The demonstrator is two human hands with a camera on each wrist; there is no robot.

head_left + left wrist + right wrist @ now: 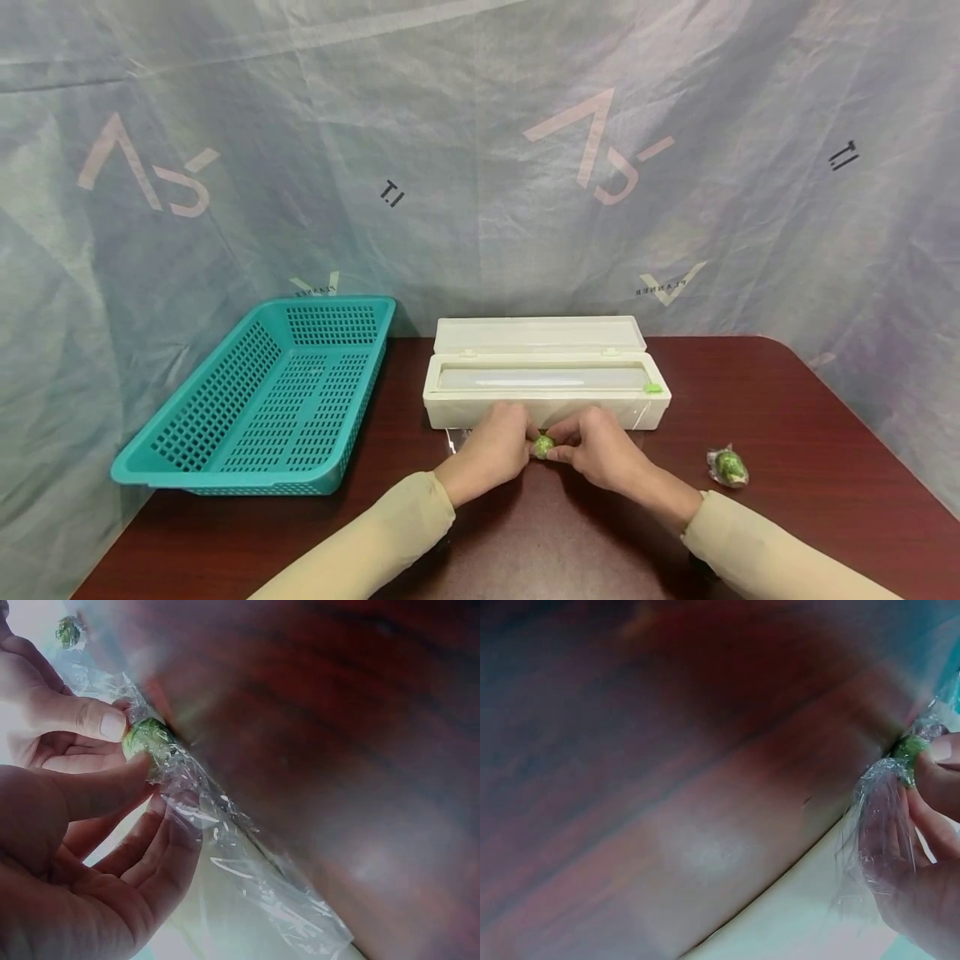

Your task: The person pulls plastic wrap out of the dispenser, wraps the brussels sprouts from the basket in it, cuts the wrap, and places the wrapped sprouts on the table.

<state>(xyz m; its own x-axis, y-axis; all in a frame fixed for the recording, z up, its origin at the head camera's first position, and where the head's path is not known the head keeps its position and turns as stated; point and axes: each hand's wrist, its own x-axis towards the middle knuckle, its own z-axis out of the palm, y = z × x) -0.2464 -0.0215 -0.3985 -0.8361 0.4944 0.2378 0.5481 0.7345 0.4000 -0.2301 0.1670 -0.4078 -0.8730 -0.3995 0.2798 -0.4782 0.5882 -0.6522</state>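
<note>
A Brussels sprout (543, 448) partly covered in clear plastic wrap (217, 817) is pinched between both hands, just in front of the white wrap dispenser (547, 412). From the left my left hand (495, 446) grips it with thumb and fingers. On the other side my right hand (596, 446) pinches the same sprout and wrap. Loose film spreads to both sides of the sprout, as the two wrist views show. Off to the right, a second Brussels sprout (727, 467), wrapped in film, lies on the table.
A teal plastic basket (352, 400) with slotted sides stands on the left of the dark red wooden table (780, 400). The dispenser's lid (540, 333) is raised at the back, and a green slider (652, 388) sits on its right end. A grey curtain (480, 167) hangs behind.
</note>
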